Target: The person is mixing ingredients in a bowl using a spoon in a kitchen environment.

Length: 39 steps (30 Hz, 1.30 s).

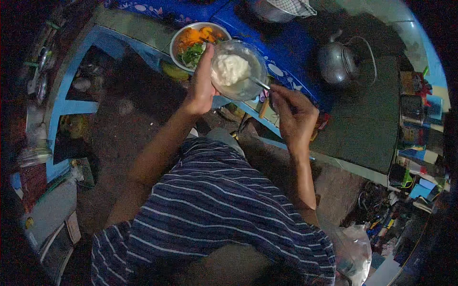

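Observation:
My left hand (201, 84) grips the left side of a clear bowl (259, 59), its thumb up along the rim. Inside lies a thick white, creamy mass (232, 69). The fingers of my right hand (295, 116) pinch the handle of a metal spoon (261, 83), whose other end dips into the white mass. Just behind and left of the clear bowl, a metal bowl (174, 44) holds orange pieces (195, 35) and chopped green leaves (193, 53). The clear bowl overlaps its right edge.
A blue patterned cloth (286, 46) covers part of the counter. A metal kettle (338, 64) stands to the right, and a pot (273, 12) with a checked cloth sits at the back. Jars and packets (415, 111) line the right edge. Blue-framed shelving (77, 107) stands at left.

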Tool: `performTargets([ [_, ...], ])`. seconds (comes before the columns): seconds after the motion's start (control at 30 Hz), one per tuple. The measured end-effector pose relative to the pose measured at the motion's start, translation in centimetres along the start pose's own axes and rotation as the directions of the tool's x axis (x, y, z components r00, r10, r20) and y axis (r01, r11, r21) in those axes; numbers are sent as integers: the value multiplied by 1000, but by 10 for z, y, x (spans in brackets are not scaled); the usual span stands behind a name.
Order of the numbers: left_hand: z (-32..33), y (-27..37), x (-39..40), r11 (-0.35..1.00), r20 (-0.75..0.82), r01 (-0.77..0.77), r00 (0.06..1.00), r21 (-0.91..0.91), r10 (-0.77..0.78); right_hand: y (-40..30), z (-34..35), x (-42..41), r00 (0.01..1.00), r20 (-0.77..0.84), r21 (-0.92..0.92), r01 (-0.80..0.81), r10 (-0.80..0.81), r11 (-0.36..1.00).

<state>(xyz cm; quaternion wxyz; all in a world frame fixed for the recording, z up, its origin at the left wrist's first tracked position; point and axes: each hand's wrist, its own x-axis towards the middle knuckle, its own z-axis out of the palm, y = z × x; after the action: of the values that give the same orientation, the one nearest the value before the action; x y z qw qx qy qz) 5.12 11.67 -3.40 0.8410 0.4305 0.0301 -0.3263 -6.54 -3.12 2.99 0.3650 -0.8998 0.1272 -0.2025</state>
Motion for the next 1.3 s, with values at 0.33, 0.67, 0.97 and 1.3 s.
performTargets([
  [0.33, 10, 7, -9, 997, 25, 31, 999, -77, -29, -38, -35, 7, 959, -108, -269, 226, -262, 936],
  [0.67, 8, -3, -7, 999, -41, 20, 999, -42, -22, -38, -19, 14, 947, 314, -557, 128, 66, 820],
  [0.97, -1, -2, -6, 998, 16, 2, 1000, -56, -1, -42, -29, 27, 924, 381, -571, 232, 4, 788],
  [1.3, -4, -1, -3, 998, 109, 51, 993, -43, -46, -33, -24, 39, 918, 268, -562, 396, -293, 726],
])
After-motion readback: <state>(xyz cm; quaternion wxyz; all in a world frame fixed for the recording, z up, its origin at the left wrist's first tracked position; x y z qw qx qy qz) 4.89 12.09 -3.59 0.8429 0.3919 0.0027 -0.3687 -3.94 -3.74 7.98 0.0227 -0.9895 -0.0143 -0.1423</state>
